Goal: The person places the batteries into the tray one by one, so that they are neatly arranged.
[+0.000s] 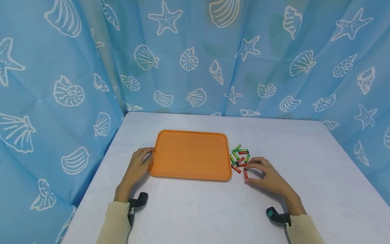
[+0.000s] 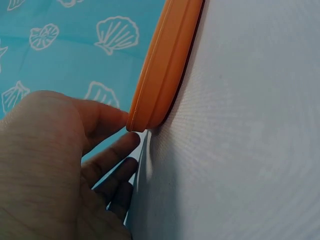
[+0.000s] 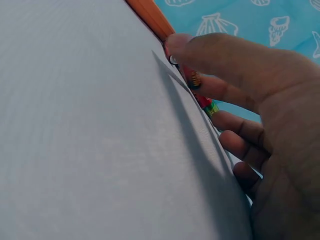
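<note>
An orange tray (image 1: 190, 154) lies flat on the white table. My left hand (image 1: 138, 166) is at its left edge; in the left wrist view the thumb (image 2: 107, 117) touches the tray's rim (image 2: 162, 65) while the other fingers stay loosely bent beside it. To the right of the tray, my right hand (image 1: 268, 176) pinches a red battery (image 1: 245, 173) between thumb and index finger. In the right wrist view, the thumb partly hides this red battery (image 3: 192, 77). Several loose red and green batteries (image 1: 239, 156) lie in a pile just left of the right fingertips.
The white tablecloth (image 1: 195, 210) stretches around the tray. A blue curtain (image 1: 182, 78) with white shells and starfish hangs behind the table and along its sides. Each wrist wears a black camera mount, such as the left one (image 1: 138, 200).
</note>
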The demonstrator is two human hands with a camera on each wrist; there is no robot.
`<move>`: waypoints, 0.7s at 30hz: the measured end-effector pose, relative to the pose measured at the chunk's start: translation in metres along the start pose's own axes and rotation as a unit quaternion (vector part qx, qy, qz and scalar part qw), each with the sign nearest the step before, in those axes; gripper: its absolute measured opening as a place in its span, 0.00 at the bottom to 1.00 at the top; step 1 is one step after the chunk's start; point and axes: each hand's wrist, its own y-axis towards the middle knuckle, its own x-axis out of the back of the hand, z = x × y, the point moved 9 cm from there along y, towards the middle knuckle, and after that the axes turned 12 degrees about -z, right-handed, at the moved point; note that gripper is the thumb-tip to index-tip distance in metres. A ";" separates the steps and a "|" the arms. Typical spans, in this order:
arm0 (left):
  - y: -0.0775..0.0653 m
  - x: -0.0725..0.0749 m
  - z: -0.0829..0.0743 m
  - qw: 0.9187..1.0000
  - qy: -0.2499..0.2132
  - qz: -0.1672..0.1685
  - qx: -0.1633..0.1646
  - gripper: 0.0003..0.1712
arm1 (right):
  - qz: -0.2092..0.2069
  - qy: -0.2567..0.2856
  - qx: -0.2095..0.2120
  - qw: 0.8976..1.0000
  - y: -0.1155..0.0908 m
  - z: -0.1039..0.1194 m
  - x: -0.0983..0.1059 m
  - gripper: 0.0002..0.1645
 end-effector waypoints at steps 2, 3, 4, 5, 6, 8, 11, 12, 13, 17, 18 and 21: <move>0.000 0.001 0.001 1.000 -0.003 0.001 0.001 0.23 | -0.009 0.005 -0.014 1.000 -0.001 -0.001 0.002 0.26; 0.000 0.000 0.002 1.000 -0.004 0.001 0.003 0.23 | -0.013 0.008 -0.020 1.000 -0.002 -0.001 0.003 0.26; 0.000 0.000 0.003 1.000 -0.002 0.002 0.004 0.23 | -0.019 0.009 -0.027 0.999 -0.003 -0.002 0.004 0.26; 0.000 -0.001 0.003 1.000 -0.001 0.004 0.005 0.23 | -0.025 0.010 -0.032 0.999 -0.003 -0.002 0.005 0.26; 0.000 -0.001 0.003 1.000 -0.002 0.005 0.007 0.24 | -0.031 0.010 -0.037 0.999 -0.004 -0.002 0.006 0.26; 0.001 -0.003 0.002 1.000 -0.001 0.009 0.011 0.24 | -0.046 0.007 -0.042 0.998 -0.004 -0.002 0.008 0.27; 0.001 -0.004 0.003 1.000 0.001 0.013 0.017 0.25 | -0.069 -0.004 -0.041 0.997 -0.002 0.002 0.010 0.28; 0.001 -0.004 0.004 1.000 0.001 0.012 0.019 0.25 | -0.076 -0.005 -0.038 0.996 -0.001 0.004 0.011 0.28; 0.001 -0.003 0.004 1.000 0.003 0.012 0.018 0.25 | -0.082 -0.004 -0.033 0.996 0.000 0.007 0.011 0.28; 0.001 -0.001 0.004 1.000 -0.007 0.005 0.009 0.25 | -0.104 0.004 -0.014 0.994 0.006 0.018 0.010 0.27; 0.001 0.000 0.004 1.000 -0.009 0.003 0.005 0.25 | -0.109 0.008 -0.011 0.994 0.007 0.021 0.010 0.27; 0.000 0.000 0.004 1.000 -0.014 0.001 -0.001 0.25 | -0.118 0.016 -0.007 0.993 0.008 0.028 0.005 0.27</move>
